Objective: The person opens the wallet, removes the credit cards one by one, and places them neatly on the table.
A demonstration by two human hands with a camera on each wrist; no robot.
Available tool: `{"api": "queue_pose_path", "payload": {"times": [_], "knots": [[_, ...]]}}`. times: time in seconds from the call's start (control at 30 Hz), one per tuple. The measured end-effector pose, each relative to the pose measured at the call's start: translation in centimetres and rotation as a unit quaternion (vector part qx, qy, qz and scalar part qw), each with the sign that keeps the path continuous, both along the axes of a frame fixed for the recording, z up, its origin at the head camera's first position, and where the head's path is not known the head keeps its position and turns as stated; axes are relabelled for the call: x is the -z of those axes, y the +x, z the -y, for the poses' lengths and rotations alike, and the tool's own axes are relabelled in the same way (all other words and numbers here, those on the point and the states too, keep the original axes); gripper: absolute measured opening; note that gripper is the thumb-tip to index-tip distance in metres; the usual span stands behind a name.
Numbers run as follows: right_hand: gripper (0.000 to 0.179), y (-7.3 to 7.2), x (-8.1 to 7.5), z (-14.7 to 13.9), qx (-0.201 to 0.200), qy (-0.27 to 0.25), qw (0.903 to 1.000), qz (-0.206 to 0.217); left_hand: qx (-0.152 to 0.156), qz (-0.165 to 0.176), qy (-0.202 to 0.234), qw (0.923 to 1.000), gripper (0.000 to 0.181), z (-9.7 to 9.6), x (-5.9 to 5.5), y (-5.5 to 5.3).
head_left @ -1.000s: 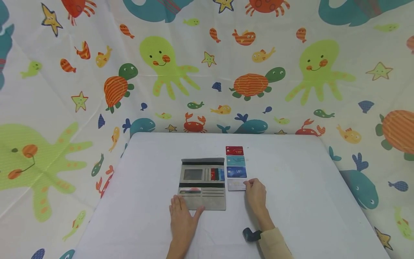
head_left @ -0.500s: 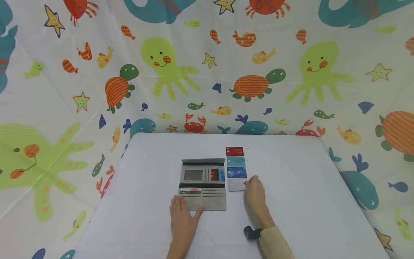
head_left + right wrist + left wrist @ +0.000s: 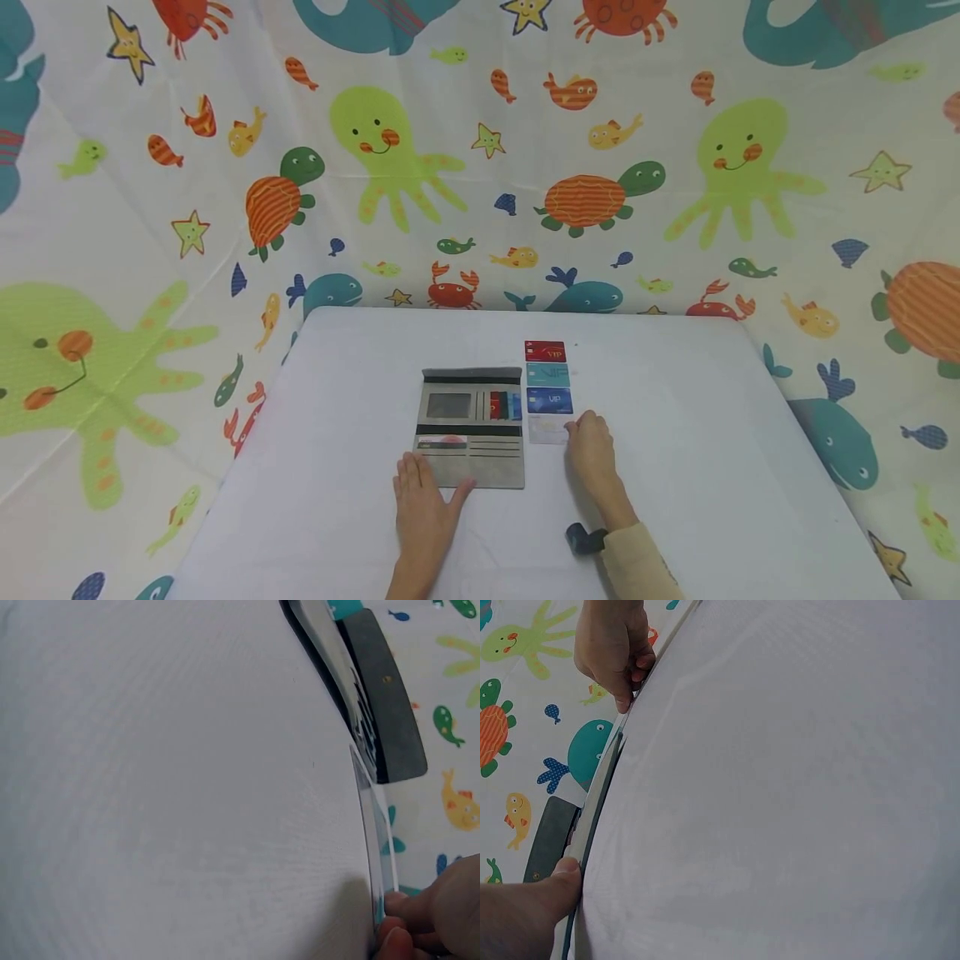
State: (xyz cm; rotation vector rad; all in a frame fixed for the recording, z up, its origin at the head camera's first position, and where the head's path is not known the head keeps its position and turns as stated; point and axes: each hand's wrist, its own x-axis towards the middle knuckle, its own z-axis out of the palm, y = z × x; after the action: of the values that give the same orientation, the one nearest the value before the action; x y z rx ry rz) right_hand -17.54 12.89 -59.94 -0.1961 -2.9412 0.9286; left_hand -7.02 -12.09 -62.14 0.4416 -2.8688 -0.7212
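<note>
An unfolded grey wallet [image 3: 495, 471] lies on the white table, with cards in several of its slots. My left hand [image 3: 425, 504] rests on its lower left corner, fingers straight and thumb spread along the near edge; the thumb [image 3: 568, 871] also shows in the left wrist view. To the wallet's right, a pale silver-white card [image 3: 546, 430] is pinched at its right end by my right hand [image 3: 592, 454]. In the right wrist view the card [image 3: 382, 840] appears slightly tilted. Above it line up a blue card [image 3: 550, 401], a teal card [image 3: 547, 374] and a red card [image 3: 545, 351].
The white table [image 3: 697, 467] stretches out on both sides of the wallet. Behind it hangs a cloth [image 3: 480, 175] printed with sea animals. A black strap with a small device [image 3: 583, 539] sits at my right wrist, beside a beige sleeve [image 3: 637, 562].
The pale card looks lighter and its print fainter than before, while my right hand keeps pinching its end. My left hand stays on the wallet. The head view has shifted slightly.
</note>
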Motion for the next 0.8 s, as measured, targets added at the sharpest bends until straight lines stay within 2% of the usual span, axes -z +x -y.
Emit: {"api": "queue_pose_path", "payload": {"times": [0.27,0.47,0.8], "knots": [[0.019,-0.2,-0.5,-0.3,-0.002,-0.035,0.9994,-0.006,0.000,-0.006,0.000,1.0000,0.107,0.0,-0.1,0.0],[0.019,-0.2,-1.1,0.1,-0.017,-0.032,0.9991,-0.022,0.002,0.004,0.004,1.0000,0.108,0.0,-0.2,0.1],[0.025,-0.5,-2.7,2.2,-0.035,-0.072,0.9966,0.020,0.001,0.005,0.001,1.0000,0.108,0.0,-0.2,0.0]]}}
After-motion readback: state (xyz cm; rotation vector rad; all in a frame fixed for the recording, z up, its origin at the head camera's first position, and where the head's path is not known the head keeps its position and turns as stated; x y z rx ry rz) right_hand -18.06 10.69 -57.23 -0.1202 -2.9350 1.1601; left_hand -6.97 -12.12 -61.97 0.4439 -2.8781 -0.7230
